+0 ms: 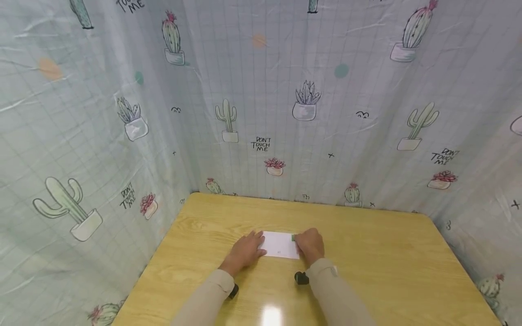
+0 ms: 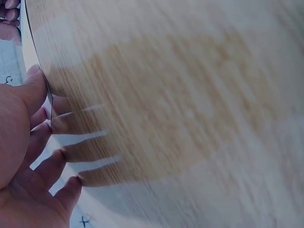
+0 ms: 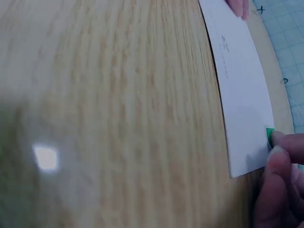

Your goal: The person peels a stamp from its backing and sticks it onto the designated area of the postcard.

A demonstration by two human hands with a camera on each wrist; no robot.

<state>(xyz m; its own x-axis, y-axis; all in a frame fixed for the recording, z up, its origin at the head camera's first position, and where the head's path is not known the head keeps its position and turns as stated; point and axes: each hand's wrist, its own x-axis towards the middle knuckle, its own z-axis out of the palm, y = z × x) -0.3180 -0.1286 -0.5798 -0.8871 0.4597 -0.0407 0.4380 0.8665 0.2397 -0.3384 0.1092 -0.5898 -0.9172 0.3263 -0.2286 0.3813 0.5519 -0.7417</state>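
Observation:
A white rectangular sheet (image 1: 279, 245), like an envelope or card, lies flat on the wooden table with small dark print on its face. My left hand (image 1: 247, 250) rests on its left end, fingers spread and fairly straight, touching the surface. In the left wrist view the fingers (image 2: 64, 161) reach down to the tabletop. At the sheet's far right corner sits a small green sticker (image 3: 270, 134). Thumb and forefinger of my right hand (image 1: 311, 244) pinch it there, the other fingers curled under; the fingertips cover part of the green.
The yellow wood-grain table (image 1: 387, 262) extends around both hands. A curtain (image 1: 277, 113) printed with cacti hangs behind it and along its sides. A dark wrist camera (image 1: 302, 278) is at the right sleeve, another (image 1: 234, 291) at the left. Light reflects off the tabletop near the front.

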